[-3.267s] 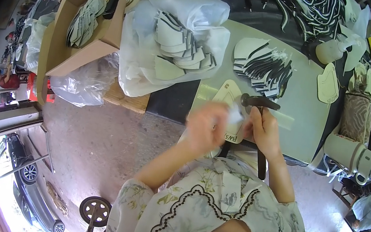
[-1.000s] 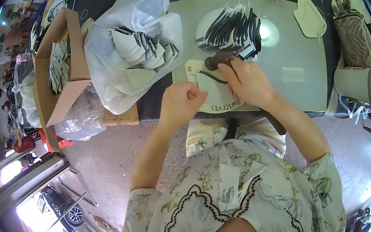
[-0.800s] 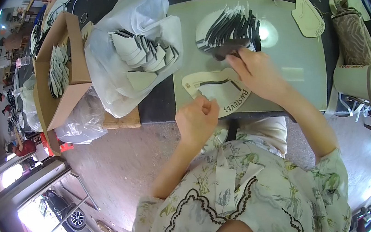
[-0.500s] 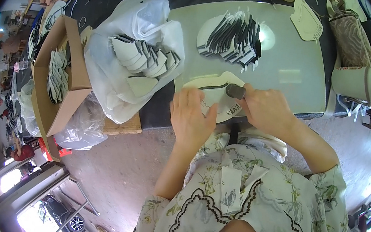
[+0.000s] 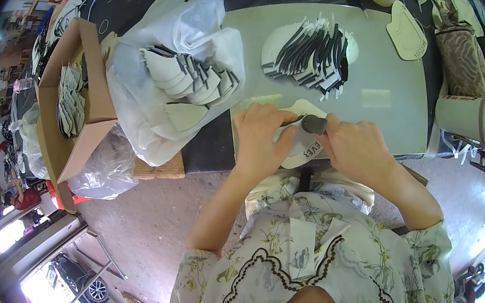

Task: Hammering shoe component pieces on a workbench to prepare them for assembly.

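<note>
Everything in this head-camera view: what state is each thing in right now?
Left hand: thumb and forefinger parted, at the panel
Right hand: fingers closed around the hammer
Hammer: held, head above the panel
Cream panel: lying flat, partly covered
Black-and-white pieces: fanned out
Cardboard box: open, pieces inside
Plastic bag: crumpled, pieces on it
Flask: lid on

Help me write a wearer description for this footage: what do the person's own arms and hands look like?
The left hand and right hand are ungloved, with no ring, watch or bracelet visible. The left forearm and right forearm are uncovered. The left sleeve and right sleeve are loose, whitish, with a green leafy print.
</note>
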The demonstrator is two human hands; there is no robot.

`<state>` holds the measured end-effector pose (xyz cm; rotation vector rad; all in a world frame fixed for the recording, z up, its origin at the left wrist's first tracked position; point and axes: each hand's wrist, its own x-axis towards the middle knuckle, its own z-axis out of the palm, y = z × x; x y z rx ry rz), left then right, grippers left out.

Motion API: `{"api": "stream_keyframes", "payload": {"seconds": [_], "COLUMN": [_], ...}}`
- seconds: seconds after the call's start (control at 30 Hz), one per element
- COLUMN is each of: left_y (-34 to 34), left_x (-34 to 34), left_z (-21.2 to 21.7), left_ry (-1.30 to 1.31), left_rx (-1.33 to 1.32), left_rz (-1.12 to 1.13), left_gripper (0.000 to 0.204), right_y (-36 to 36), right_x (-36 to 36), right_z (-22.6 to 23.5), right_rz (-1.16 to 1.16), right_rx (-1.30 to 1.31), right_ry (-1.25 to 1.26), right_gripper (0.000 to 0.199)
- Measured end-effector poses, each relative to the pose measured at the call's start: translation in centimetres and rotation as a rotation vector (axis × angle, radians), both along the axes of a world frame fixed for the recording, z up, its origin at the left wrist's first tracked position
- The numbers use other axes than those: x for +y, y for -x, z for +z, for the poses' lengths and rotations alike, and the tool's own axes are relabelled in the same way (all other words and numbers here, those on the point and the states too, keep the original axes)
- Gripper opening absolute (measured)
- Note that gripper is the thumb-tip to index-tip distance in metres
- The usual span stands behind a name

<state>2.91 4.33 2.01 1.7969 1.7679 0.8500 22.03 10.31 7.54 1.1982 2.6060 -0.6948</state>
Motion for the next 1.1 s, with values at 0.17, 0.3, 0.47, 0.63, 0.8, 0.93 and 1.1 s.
{"api": "stream_keyframes", "payload": {"seconds": [0.17, 0.3, 0.47, 0.63, 0.8, 0.93, 1.1], "left_y": [0.0, 0.3, -0.4, -0.2, 0.5, 1.4, 1.6], "left_x": [-0.3, -0.5, -0.6, -0.9, -1.1, -1.4, -1.4], "left_z": [-1.1, -1.8, -1.2, -1.3, -1.5, -1.2, -1.4], "left_ry": [-0.141, -0.26, -0.314, -0.332, -0.401, -0.399, -0.408], "left_rx": [-0.021, 0.035, 0.145, 0.15, 0.132, 0.227, 0.258], "left_rz": [-0.007, -0.094, -0.114, -0.093, -0.077, -0.202, -0.221], "left_gripper": [0.018, 0.023, 0.021, 0.015, 0.021, 0.025, 0.026], "right_y": [-0.4, -0.1, -0.3, 0.0, -0.1, 0.0, 0.3], "right_x": [0.2, 0.5, 0.7, 1.6, 1.3, 1.7, 1.7], "right_z": [0.2, 0.2, 0.1, 0.0, -0.7, -0.8, 0.6], "right_rz": [0.017, 0.014, -0.017, 0.07, 0.093, 0.1, 0.142], "right_rx": [-0.006, 0.029, 0.099, 0.028, 0.063, 0.028, 0.06], "right_ry": [-0.077, -0.06, -0.079, -0.043, -0.074, -0.068, -0.113], "right_gripper": [0.033, 0.033, 0.033, 0.03, 0.031, 0.032, 0.028]}}
